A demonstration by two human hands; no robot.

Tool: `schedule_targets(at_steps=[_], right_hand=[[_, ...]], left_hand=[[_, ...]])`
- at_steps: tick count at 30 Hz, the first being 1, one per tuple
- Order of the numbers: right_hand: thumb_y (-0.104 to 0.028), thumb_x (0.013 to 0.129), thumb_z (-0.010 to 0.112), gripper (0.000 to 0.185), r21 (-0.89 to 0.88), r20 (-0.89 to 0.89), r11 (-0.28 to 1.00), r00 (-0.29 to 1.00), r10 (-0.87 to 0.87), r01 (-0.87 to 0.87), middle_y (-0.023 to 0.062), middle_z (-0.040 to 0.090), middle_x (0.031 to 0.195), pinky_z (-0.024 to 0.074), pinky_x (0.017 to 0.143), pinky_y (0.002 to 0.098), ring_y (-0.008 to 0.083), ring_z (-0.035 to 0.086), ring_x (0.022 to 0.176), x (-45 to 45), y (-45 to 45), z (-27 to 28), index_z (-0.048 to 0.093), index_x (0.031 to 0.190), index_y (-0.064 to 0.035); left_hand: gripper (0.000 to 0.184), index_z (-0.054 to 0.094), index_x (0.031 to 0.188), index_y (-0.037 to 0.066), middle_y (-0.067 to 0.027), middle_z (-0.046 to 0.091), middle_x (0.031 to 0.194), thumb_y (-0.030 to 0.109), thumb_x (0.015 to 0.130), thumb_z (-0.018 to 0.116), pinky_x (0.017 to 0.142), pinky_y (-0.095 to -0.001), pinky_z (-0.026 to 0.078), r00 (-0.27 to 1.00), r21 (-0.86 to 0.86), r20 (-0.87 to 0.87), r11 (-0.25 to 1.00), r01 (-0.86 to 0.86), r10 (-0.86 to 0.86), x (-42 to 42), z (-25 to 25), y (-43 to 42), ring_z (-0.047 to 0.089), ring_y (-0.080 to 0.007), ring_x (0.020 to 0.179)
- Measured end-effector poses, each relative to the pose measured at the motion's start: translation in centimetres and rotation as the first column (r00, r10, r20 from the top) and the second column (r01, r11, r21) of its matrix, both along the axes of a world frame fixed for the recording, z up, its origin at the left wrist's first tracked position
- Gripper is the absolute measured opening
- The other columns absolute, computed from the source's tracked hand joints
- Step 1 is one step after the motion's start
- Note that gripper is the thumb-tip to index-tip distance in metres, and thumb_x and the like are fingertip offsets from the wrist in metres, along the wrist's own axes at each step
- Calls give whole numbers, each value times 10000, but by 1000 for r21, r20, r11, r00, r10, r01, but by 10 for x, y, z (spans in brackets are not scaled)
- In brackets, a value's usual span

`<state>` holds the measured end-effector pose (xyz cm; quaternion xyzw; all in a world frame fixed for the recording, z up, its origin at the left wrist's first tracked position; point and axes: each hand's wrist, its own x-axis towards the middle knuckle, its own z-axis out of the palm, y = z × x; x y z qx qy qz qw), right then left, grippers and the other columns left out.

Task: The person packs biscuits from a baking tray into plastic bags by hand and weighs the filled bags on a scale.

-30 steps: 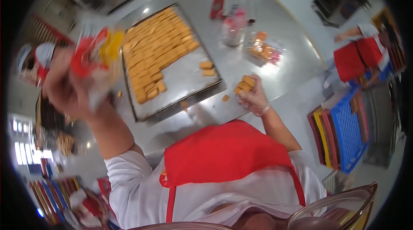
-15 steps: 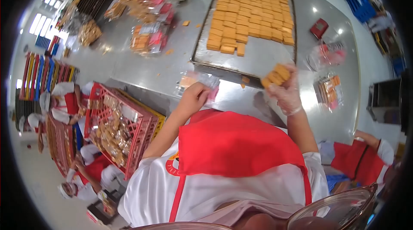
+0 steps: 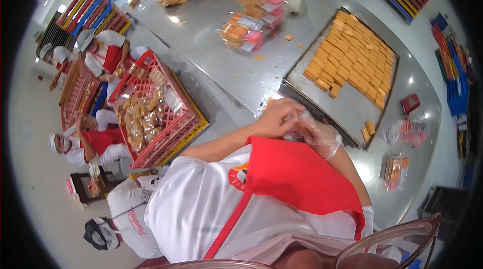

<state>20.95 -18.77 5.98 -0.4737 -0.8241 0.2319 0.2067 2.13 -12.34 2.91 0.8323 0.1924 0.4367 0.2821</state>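
Biscuits (image 3: 302, 129) partly hidden between left fingers (image 3: 291, 112) and gloved right fingers (image 3: 312, 126).

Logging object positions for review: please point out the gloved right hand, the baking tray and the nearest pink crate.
Gloved right hand (image 3: 322, 136): head view, back of the hand.
Baking tray (image 3: 347, 111): head view, bare metal floor.
Pink crate (image 3: 163, 144): head view, outer side wall.

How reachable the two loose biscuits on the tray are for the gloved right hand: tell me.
Probably yes: little but bare tray seems to separate the right hand from the two loose biscuits, though it looks busy beside the left hand.
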Motion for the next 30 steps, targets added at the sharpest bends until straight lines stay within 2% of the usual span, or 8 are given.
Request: schedule_targets(at_steps=[3, 9, 14, 22, 25, 27, 29, 30], right_hand=[[-116, 732, 538, 375, -53, 300, 999, 954, 3, 13, 125, 569, 904, 468, 632, 401, 312, 564, 787, -9, 1, 27, 486, 1088, -224], [-102, 707, 549, 364, 335, 315, 897, 931, 184, -290, 98, 532, 913, 464, 599, 365, 265, 529, 695, -9, 7, 92, 502, 1052, -208], [-112, 707, 541, 323, 275, 522, 921, 847, 97, -275, 96, 534, 915, 459, 659, 371, 299, 526, 808, -4, 26, 89, 523, 1021, -184], [-216, 802, 505, 326, -37, 37, 999, 999, 1, 0, 73, 582, 932, 445, 761, 317, 215, 552, 880, 14, 49, 73, 502, 1093, -68], [-264, 827, 509, 394, -254, -139, 952, 968, -210, 170, 67, 574, 981, 441, 776, 292, 188, 543, 906, 23, 61, 67, 463, 1153, -49], [-255, 841, 515, 425, -382, -448, 907, 823, -350, 177, 74, 550, 1033, 425, 805, 273, 165, 526, 941, 26, 63, 73, 423, 1199, -45], [-206, 854, 524, 452, -440, -813, 896, 399, -424, 57, 93, 509, 1103, 397, 852, 254, 135, 496, 995, 24, 61, 86, 371, 1249, -50], [-201, 859, 518, 466, -377, -761, 921, 533, -369, 99, 96, 495, 1121, 384, 867, 246, 136, 485, 1012, 25, 60, 86, 349, 1264, -44]], left_hand=[[77, 484, 883, 53, -122, 597, 928, 103, 827, 468, 787, -425, 419, 962, 67, -266, 997, -42, 59, -1, 45, -6, 567, -295, 881], [91, 476, 890, 39, -117, 599, 953, 113, 838, 469, 769, -353, 439, 875, -615, -371, 788, 19, -310, 4, 102, 17, 580, -265, 885], [80, 483, 890, 18, -125, 597, 904, 70, 838, 451, 681, -337, 443, 967, -431, -147, 894, 128, -209, 26, 100, 20, 577, -261, 783], [165, 533, 956, 36, -131, 568, 950, 75, 800, 493, 792, -366, 406, 890, -97, -415, 981, 165, -191, 66, 128, 21, 516, -289, 935], [214, 522, 1010, 84, -92, 493, 1127, 105, 797, 511, 887, -419, 344, 963, 365, -193, 925, -106, 186, 66, 128, 22, 429, -258, 1094], [297, 473, 1107, 148, -59, 391, 1246, 154, 815, 523, 935, -458, 298, 896, 178, 381, 934, -311, 226, 63, 121, 28, 343, -230, 1189], [333, 432, 1148, 145, -65, 378, 1263, 206, 834, 521, 944, -455, 300, 717, -383, 682, 906, 182, 144, 64, 116, 31, 342, -230, 1194], [355, 411, 1169, 143, -68, 371, 1272, 232, 843, 520, 949, -453, 301, 586, -536, 783, 701, 469, 207, 63, 113, 33, 341, -230, 1197]])
